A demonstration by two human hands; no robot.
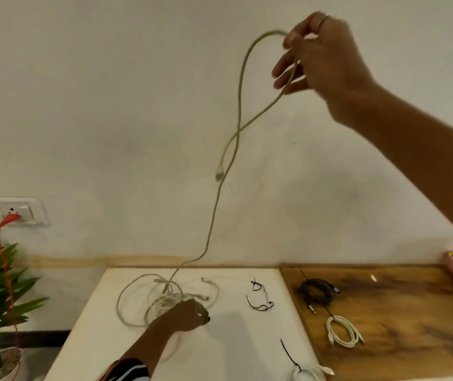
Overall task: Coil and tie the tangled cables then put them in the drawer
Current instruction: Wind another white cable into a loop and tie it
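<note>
1. While the left hand (189,314) presses down on the tangle (165,301), fingers curled over the white loops, the pile stays on the white table (233,339) rather than lifting with the pull; whether it truly clasps a strand I cannot tell.
2. High above the tangle, the right hand (321,59) pinches a greenish cable (214,215) between thumb and fingers, the other fingers loosely spread.
3. That cable droops over the hand, its plug (219,171) dangling free partway down, which suggests it is being drawn out of the tangle to separate it.
4. Right of the tangle lie black ties (258,296), within reach for binding.
5. Further right, on the wooden top (398,312), a black coil (317,291) and a white coil (343,331) sit bundled, likely awaiting the drawer, which is not visible.
</note>
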